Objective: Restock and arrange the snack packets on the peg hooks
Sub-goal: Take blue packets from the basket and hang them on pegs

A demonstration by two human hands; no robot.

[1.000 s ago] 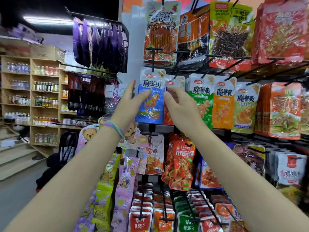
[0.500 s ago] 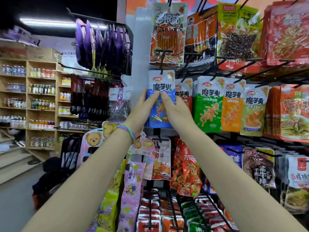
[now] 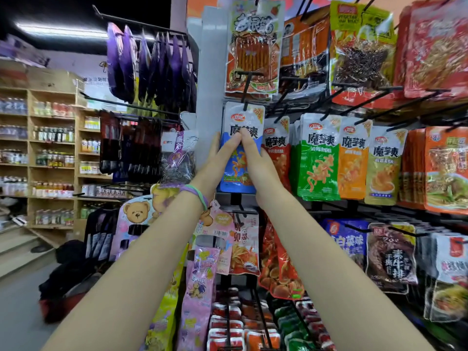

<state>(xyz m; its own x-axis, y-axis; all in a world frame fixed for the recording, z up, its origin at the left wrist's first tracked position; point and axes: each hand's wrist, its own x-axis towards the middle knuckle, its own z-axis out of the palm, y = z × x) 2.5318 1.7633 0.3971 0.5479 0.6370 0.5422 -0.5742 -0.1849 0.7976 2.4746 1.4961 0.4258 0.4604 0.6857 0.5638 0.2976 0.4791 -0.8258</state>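
A blue and white snack packet [image 3: 235, 174] hangs from a black peg hook [image 3: 245, 103] at the left end of the middle row. My left hand [image 3: 218, 158] lies on its left half with straight fingers pointing up, the thumb at the packet's left edge. My right hand [image 3: 255, 160] lies on the right half, fingers straight, thumb at the right edge. The two forefingers meet near the packet's printed characters. Both hands press flat on the packet's front.
Right of the blue packet hang red [image 3: 277, 153], green [image 3: 317, 158], orange [image 3: 353, 160] and yellow-green [image 3: 385, 163] packets. Larger packets fill the row above [image 3: 253, 46]; more hang below [image 3: 243, 247]. Purple bags [image 3: 152, 67] hang left. Wooden shelves of bottles [image 3: 50, 153] stand far left.
My hands came together from either side of the blue packet onto its front and slid upward. The view has moved closer to the rack.
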